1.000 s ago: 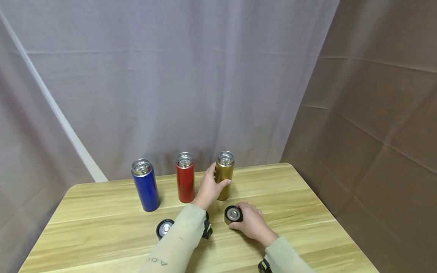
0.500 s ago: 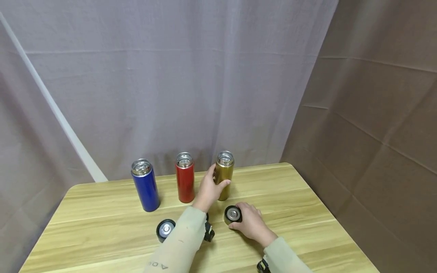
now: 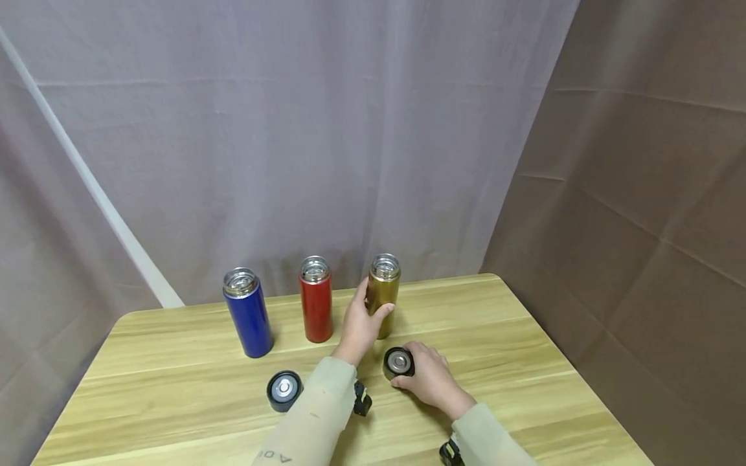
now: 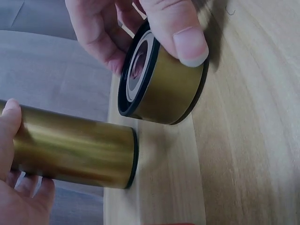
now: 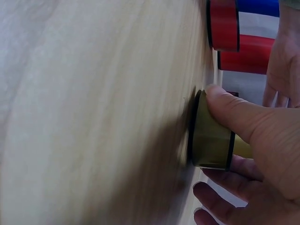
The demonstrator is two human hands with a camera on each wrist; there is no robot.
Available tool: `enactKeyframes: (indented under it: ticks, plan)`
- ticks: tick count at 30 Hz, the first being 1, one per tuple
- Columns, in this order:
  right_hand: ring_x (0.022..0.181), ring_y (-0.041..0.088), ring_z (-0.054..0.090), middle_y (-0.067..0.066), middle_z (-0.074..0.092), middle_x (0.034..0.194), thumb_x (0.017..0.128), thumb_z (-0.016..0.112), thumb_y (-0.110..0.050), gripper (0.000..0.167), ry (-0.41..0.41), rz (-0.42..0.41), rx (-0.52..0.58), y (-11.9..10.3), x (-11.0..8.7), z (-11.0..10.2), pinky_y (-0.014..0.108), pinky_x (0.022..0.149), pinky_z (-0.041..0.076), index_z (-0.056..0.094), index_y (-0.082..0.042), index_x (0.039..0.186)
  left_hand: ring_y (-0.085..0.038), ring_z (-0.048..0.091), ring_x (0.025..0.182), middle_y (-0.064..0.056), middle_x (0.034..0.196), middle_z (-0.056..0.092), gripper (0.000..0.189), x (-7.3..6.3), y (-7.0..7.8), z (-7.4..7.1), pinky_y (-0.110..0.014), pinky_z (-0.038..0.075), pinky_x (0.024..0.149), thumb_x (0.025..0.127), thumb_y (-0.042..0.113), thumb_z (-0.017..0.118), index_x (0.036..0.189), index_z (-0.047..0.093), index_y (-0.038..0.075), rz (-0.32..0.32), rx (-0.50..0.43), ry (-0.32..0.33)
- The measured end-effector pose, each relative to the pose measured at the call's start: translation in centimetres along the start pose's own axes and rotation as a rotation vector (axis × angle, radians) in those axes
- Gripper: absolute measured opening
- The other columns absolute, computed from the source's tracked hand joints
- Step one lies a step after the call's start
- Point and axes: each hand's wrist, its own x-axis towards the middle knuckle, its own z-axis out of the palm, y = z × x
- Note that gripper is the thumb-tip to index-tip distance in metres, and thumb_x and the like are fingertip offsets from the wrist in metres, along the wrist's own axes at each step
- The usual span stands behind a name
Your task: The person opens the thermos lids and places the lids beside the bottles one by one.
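Note:
In the head view, three lidless vacuum flasks stand upright in a row: a blue flask [image 3: 250,320], a red flask [image 3: 317,307] and a gold flask [image 3: 383,294]. My left hand [image 3: 359,325] grips the gold flask's body from the left, thumb toward me. Nearer to me, my right hand [image 3: 432,377] holds the gold lid [image 3: 399,362] by its sides, hollow underside up. The left wrist view shows the lid's gold side wall [image 4: 171,89] under the thumb; fingers hide its far side. Whether it touches the table cannot be told.
A dark-rimmed lid [image 3: 284,389] lies underside up beside my left sleeve. The right wrist view shows a red lid [image 5: 224,26] on the wooden table [image 3: 175,395]; my left forearm hides it in the head view. Grey curtain [image 3: 350,129] hangs behind the table.
The head view has tilted slightly, so the tabletop things sit a little higher in it. My left forearm has shifted slightly right. Both hands keep their holds on the gold flask and lid.

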Motion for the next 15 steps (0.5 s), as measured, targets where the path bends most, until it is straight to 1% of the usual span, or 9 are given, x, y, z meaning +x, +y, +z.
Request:
enactKeyframes:
  ticks: [5, 8, 11, 14, 15]
  plan:
    - [0.097, 0.030, 0.058, 0.010, 0.063, 0.106, 0.069, 0.086, -0.032, 0.061, 0.015, -0.028, -0.016, -0.8, 0.2, 0.3, 0.050, 0.086, 0.042, 0.060, -0.002, 0.114, -0.025, 0.052, 0.123, -0.009, 0.139, 0.051, 0.080, 0.2, -0.1, -0.9, -0.044, 0.042, 0.101, 0.085, 0.036, 0.074, 0.151, 0.031, 0.020, 0.000, 0.042, 0.001]
    - [0.100, 0.033, 0.057, 0.013, 0.062, 0.106, 0.073, 0.084, -0.031, 0.061, 0.019, -0.054, -0.050, -1.0, 0.0, 0.5, 0.050, 0.090, 0.043, 0.058, 0.003, 0.116, -0.028, 0.047, 0.128, -0.012, 0.144, 0.046, 0.083, -0.1, -0.1, -1.2, -0.045, 0.039, 0.104, 0.086, 0.037, 0.073, 0.152, 0.028, 0.014, 0.008, 0.093, -0.014]
    - [0.107, 0.037, 0.055, 0.020, 0.059, 0.112, 0.077, 0.081, -0.030, 0.067, 0.013, -0.064, -0.065, -0.9, -0.3, 0.7, 0.051, 0.096, 0.040, 0.053, 0.008, 0.123, -0.031, 0.040, 0.133, -0.016, 0.148, 0.039, 0.086, -1.2, 0.1, -1.7, -0.047, 0.035, 0.106, 0.088, 0.039, 0.070, 0.153, 0.024, 0.009, 0.028, 0.178, -0.056]
    - [0.116, 0.041, 0.050, 0.025, 0.054, 0.123, 0.080, 0.079, -0.033, 0.078, 0.013, -0.040, -0.055, -0.7, -0.7, 0.6, 0.054, 0.100, 0.038, 0.044, 0.009, 0.135, -0.031, 0.040, 0.133, -0.016, 0.149, 0.038, 0.083, -2.8, 0.8, -2.6, -0.046, 0.036, 0.106, 0.089, 0.038, 0.069, 0.152, 0.025, 0.007, 0.095, 0.288, -0.112]
    - [0.119, 0.043, 0.048, 0.026, 0.052, 0.128, 0.081, 0.078, -0.035, 0.081, 0.019, -0.035, -0.058, -0.6, -0.8, 0.6, 0.055, 0.101, 0.037, 0.041, 0.008, 0.138, -0.031, 0.041, 0.133, -0.016, 0.148, 0.038, 0.082, -3.5, 1.0, -3.0, -0.046, 0.036, 0.106, 0.089, 0.038, 0.069, 0.151, 0.026, 0.007, 0.129, 0.333, -0.128]
